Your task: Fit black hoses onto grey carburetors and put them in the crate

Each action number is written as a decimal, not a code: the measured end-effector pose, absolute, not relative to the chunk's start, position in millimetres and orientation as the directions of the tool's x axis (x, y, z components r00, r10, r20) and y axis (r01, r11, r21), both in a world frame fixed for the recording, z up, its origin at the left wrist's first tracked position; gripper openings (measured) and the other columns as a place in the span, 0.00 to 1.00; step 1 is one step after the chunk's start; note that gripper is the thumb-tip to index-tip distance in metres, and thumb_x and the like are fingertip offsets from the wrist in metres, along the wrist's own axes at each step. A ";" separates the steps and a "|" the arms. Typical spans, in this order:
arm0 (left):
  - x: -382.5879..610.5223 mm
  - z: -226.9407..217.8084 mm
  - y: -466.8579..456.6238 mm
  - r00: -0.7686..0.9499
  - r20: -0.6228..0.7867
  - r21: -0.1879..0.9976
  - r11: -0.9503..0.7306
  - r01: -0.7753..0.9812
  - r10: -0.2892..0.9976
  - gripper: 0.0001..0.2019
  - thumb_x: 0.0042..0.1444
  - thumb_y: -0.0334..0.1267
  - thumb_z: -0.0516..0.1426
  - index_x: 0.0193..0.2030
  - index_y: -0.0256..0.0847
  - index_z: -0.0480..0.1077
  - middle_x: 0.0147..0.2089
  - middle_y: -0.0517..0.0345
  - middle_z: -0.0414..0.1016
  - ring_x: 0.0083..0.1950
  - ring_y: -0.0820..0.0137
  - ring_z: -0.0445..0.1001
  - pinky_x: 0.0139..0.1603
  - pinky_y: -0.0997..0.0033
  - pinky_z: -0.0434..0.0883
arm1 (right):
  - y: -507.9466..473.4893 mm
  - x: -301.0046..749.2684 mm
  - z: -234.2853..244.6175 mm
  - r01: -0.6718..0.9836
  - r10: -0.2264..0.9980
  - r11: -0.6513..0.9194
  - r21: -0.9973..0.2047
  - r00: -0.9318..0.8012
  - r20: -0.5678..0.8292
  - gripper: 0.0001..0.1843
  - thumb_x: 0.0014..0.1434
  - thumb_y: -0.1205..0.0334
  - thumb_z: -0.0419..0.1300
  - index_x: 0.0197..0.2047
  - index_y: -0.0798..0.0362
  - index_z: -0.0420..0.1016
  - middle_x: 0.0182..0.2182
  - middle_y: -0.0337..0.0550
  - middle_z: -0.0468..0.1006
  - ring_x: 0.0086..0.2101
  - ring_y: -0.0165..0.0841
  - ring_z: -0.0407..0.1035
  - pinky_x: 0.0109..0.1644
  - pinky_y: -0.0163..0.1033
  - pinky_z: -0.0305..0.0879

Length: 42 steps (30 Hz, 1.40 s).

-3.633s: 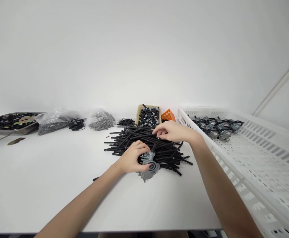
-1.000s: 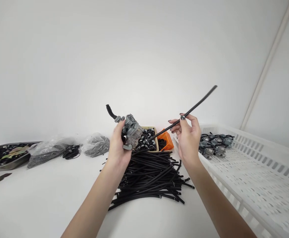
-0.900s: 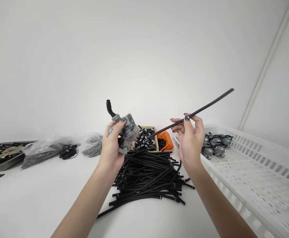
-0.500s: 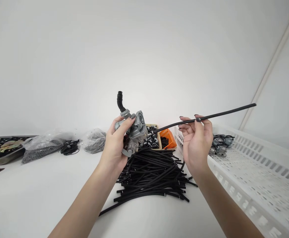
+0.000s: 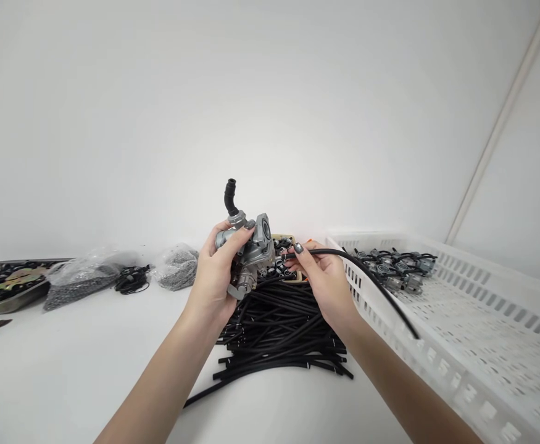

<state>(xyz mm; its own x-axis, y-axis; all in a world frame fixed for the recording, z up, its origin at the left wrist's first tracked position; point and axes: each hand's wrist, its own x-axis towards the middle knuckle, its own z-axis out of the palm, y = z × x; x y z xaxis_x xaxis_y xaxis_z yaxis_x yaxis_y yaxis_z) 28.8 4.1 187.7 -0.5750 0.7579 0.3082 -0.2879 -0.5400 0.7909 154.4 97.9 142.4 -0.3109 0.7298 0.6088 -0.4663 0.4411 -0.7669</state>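
Observation:
My left hand (image 5: 214,277) grips a grey metal carburetor (image 5: 250,246) held up above the table, with a bent black rubber elbow (image 5: 229,196) sticking out of its top. My right hand (image 5: 323,280) pinches one end of a long black rubber hose (image 5: 371,280) right beside the carburetor's body. The hose arcs right and down over the crate's edge. Under both hands lies a pile of black hoses (image 5: 283,333) on the white table (image 5: 66,370).
A white perforated crate (image 5: 482,333) at the right holds several finished carburetors (image 5: 394,265). Behind the hands sits a tan box of small black parts (image 5: 282,245). At the left are plastic bags of small metal parts (image 5: 94,274), black rings (image 5: 131,279) and a metal tray (image 5: 5,287).
My left hand lifted the carburetor off the pile. My right hand picked up a hose, swung it down from pointing up-right, and brought its end to the carburetor.

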 end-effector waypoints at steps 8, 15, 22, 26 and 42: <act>26.8 188.6 3.8 -0.535 0.338 0.807 -0.531 -0.259 0.775 0.18 0.42 0.40 0.70 0.39 0.42 0.71 0.30 0.63 0.76 0.27 0.71 0.77 0.27 0.76 0.74 | 98.0 158.6 145.9 -0.383 0.702 0.439 -0.813 -0.417 0.577 0.20 0.57 0.42 0.66 0.35 0.52 0.79 0.42 0.47 0.81 0.43 0.38 0.76 0.48 0.43 0.76; 29.9 186.6 3.3 -0.513 0.381 0.816 -0.541 -0.204 0.769 0.18 0.43 0.41 0.70 0.39 0.42 0.70 0.28 0.63 0.75 0.24 0.74 0.74 0.25 0.78 0.72 | 92.2 145.6 133.8 -0.457 0.711 0.435 -0.776 -0.354 0.607 0.17 0.58 0.44 0.66 0.35 0.51 0.77 0.42 0.47 0.82 0.46 0.40 0.76 0.51 0.46 0.75; 27.3 184.2 5.1 -0.527 0.390 0.813 -0.551 -0.188 0.755 0.19 0.43 0.44 0.71 0.38 0.43 0.70 0.28 0.65 0.73 0.26 0.74 0.74 0.26 0.78 0.73 | 89.7 133.6 124.2 -0.488 0.746 0.398 -0.777 -0.321 0.583 0.17 0.58 0.44 0.65 0.35 0.50 0.77 0.43 0.47 0.82 0.46 0.40 0.76 0.53 0.48 0.75; 23.8 183.2 8.8 -0.498 0.364 0.815 -0.528 -0.239 0.787 0.20 0.44 0.49 0.70 0.38 0.43 0.71 0.29 0.63 0.74 0.26 0.73 0.75 0.26 0.76 0.74 | 93.4 139.7 128.8 -0.457 0.729 0.419 -0.785 -0.346 0.591 0.17 0.59 0.44 0.65 0.36 0.50 0.78 0.44 0.47 0.82 0.47 0.41 0.75 0.54 0.48 0.72; 17.1 178.8 19.7 -0.387 0.230 0.829 -0.388 -0.402 0.893 0.25 0.47 0.61 0.64 0.40 0.40 0.77 0.37 0.49 0.81 0.42 0.56 0.82 0.40 0.60 0.81 | 91.6 153.6 139.0 -0.437 0.780 0.489 -0.754 -0.168 0.603 0.33 0.49 0.52 0.73 0.53 0.44 0.63 0.54 0.46 0.68 0.42 0.33 0.71 0.44 0.39 0.74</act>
<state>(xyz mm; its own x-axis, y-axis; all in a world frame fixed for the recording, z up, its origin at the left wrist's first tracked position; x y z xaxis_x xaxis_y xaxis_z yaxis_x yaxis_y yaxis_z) 17.1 19.7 178.8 -0.3871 0.8929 0.2301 -0.4021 -0.3881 0.8293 153.6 91.6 139.0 -0.1685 0.7795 0.6033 -0.4375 0.4893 -0.7544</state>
